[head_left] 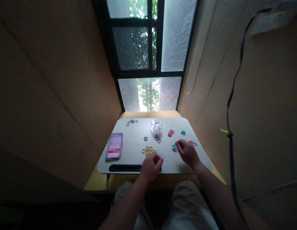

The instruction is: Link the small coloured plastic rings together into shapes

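Note:
Small coloured rings lie in sorted groups on a white lap table (134, 153). My left hand (150, 166) rests curled near the front edge, just below a cluster of yellow rings (148, 150); whether it holds anything is hidden. My right hand (187, 152) lies to the right, its fingertips pinched at the blue rings (174, 147). Pink rings (192, 143) sit just beyond its knuckles. Red rings (171, 133), green rings (182, 132) and purple rings (157, 138) lie further back.
A clear round container (156, 126) stands at the table's middle back. Teal and mixed rings (131, 121) lie at the back left. A phone (114, 146) lies on the left side. Wooden walls close both sides, a window behind. A black cable (231, 134) hangs right.

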Motion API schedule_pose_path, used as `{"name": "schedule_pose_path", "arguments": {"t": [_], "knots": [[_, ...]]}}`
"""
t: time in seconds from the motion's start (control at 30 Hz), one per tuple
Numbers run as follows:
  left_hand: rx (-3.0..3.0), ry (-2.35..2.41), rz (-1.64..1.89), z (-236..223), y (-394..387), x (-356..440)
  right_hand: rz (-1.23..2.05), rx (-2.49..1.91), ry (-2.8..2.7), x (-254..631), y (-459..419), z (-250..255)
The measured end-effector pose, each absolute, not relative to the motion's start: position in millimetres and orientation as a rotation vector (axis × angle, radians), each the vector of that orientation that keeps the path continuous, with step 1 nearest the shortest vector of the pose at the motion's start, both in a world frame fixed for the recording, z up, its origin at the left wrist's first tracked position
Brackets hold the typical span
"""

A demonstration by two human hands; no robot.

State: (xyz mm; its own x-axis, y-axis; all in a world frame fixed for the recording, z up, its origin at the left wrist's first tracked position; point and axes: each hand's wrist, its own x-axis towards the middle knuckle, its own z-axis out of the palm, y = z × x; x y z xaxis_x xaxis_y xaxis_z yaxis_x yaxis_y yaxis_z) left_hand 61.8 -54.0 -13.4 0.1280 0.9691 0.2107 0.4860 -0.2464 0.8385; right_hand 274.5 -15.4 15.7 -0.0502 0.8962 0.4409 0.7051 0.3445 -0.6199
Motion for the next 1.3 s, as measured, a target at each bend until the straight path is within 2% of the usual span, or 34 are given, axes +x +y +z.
{"name": "schedule_pose_path", "arguments": {"t": [0.17, 0.33, 0.47, 0.63, 0.8, 1.07, 1.3], "knots": [[1.686, 1.295, 1.113, -11.8, -55.1, 59.3, 0.679, -1.257, -1.814, 241.4, -20.1, 0.7], [1.747, 1.252, 1.111, 5.7, -51.4, 38.8, 0.602, -1.296, -1.846, 226.0, -16.2, -23.1], [2.072, 1.325, 0.837, 32.0, -23.0, 1.6, 0.593, -1.317, -1.898, 226.8, -18.8, -29.8], [2.312, 1.730, 0.575, 68.6, 59.8, -58.3, 0.606, -1.319, -1.938, 228.1, -23.8, -29.7], [2.164, 2.223, 0.341, 89.6, 138.4, -103.8, 0.585, -1.343, -1.966, 227.6, -26.4, -32.4], [2.123, 2.287, 0.118, 74.4, 201.4, -111.8, 0.609, -1.354, -2.005, 228.5, -26.6, -33.9], [2.099, 2.274, -0.013, 53.3, 219.2, -103.2, 0.651, -1.342, -1.997, 228.2, -29.4, -30.6]]}}
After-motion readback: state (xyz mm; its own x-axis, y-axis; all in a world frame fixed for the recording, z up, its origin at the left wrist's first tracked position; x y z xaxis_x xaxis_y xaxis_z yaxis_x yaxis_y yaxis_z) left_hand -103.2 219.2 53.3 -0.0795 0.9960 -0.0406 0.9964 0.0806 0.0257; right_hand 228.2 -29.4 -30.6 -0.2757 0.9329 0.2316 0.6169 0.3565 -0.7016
